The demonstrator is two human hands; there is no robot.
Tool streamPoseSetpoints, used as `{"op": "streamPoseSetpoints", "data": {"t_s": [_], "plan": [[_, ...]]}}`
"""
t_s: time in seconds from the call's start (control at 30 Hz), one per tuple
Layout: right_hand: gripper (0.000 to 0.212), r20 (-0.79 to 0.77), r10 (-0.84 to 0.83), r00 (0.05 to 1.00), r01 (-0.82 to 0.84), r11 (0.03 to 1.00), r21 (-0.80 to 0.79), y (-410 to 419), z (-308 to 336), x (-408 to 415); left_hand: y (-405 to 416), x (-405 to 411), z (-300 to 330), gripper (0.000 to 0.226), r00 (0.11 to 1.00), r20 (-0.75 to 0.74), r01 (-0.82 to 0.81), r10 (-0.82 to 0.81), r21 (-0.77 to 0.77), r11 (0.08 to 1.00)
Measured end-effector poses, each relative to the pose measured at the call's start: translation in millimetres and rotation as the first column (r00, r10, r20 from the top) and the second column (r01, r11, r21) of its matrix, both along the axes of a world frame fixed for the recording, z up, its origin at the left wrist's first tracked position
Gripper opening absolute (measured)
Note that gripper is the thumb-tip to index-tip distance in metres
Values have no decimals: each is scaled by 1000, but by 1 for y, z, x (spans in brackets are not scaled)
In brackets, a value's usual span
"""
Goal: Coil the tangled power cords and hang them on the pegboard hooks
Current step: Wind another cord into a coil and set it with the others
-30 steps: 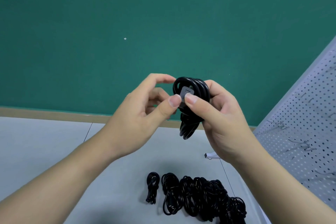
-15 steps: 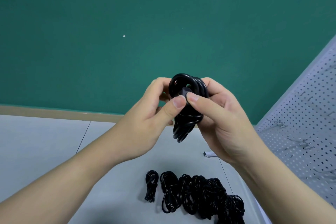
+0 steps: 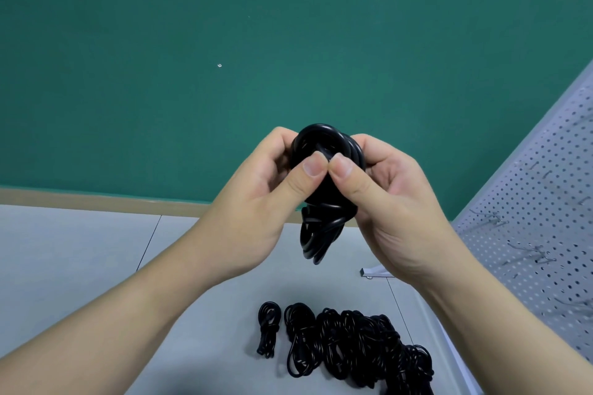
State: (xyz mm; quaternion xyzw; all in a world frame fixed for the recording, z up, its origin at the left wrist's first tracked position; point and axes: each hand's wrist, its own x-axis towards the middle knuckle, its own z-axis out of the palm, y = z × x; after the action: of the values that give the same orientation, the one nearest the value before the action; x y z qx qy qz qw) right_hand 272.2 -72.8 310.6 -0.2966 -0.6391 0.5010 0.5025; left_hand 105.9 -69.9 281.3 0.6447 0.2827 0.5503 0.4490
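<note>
A black coiled power cord (image 3: 322,224) hangs in the air in front of me, gripped from both sides. My left hand (image 3: 256,208) holds its left side and my right hand (image 3: 394,205) its right side; both thumbs press together on the middle of the coil, hiding the plug. On the grey floor below lies a pile of black cords (image 3: 359,346), with one small separate bundle (image 3: 269,327) at its left. A white pegboard (image 3: 545,202) with metal hooks (image 3: 542,253) slants along the right edge.
A green wall (image 3: 224,58) with a tan skirting strip fills the background. A small white metal foot (image 3: 373,272) of the pegboard stand sits on the floor below my right hand. Grey floor tiles stretch to the left.
Both hands have closed in tighter around the coil. The grey plug face seen a second ago is now covered by my thumbs, and the coil sits slightly lower.
</note>
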Motion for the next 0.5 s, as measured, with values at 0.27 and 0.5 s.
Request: {"op": "streamPoseSetpoints", "data": {"t_s": [0.27,0.5], "plan": [[15,-1,85,996,-85,996,-22,2,3,1,9,-12,0,27,991,59,124,-121,-64,990],[36,68,124,990,-116,987,-112,12,-9,1,9,-20,5,47,968,87,251,-237,-218,943]]}}
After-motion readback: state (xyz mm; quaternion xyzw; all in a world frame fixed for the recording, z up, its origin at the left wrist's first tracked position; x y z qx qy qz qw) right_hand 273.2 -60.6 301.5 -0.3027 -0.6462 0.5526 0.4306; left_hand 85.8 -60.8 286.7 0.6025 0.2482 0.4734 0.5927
